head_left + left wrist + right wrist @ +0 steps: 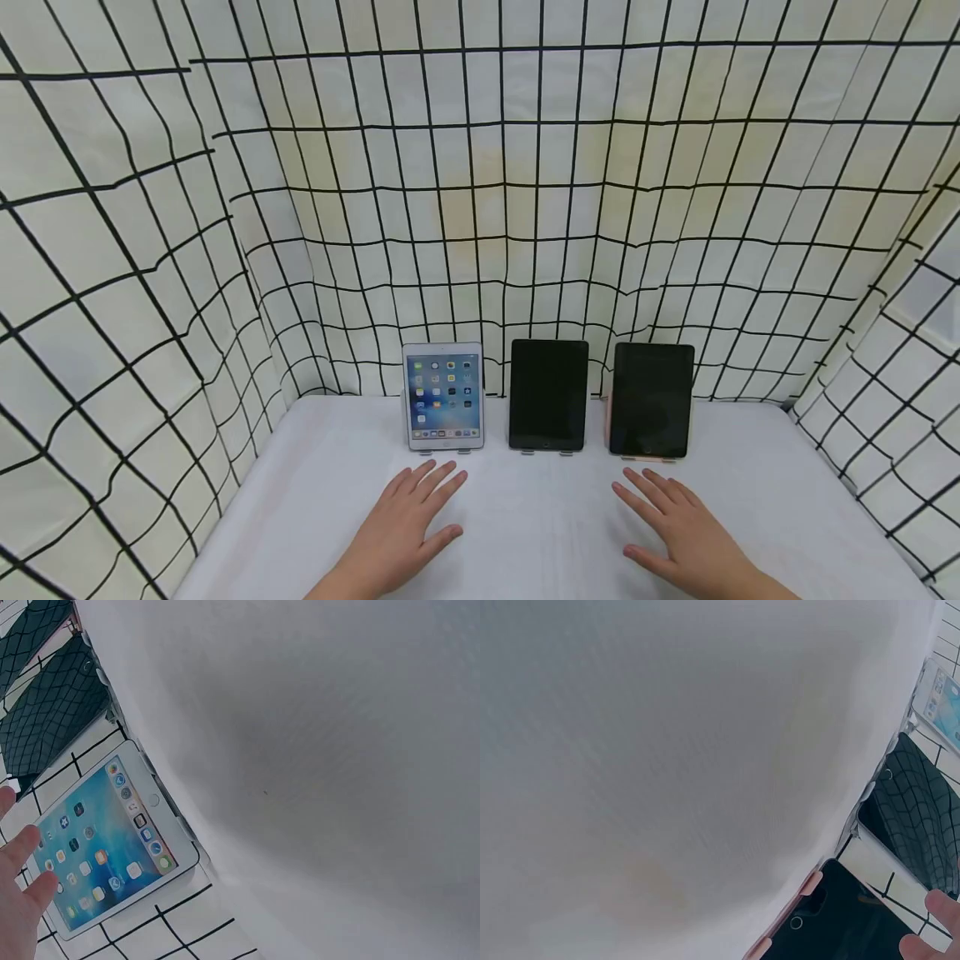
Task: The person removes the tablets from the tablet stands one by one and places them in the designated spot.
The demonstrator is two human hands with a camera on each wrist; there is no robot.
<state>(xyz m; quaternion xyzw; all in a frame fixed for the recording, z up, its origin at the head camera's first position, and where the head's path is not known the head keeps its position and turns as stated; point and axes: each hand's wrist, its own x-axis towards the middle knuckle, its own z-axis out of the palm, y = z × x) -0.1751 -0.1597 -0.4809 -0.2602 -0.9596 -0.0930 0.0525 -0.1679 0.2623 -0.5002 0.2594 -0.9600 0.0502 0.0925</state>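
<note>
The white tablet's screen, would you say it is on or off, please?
On: the white tablet displays rows of app icons.

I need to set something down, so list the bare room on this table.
Bare patches of the white table: between the left hand and right hand, before the middle tablet; left of the lit tablet; right of the rightmost tablet. Crowded: the back row, where only narrow gaps part the tablets.
</note>
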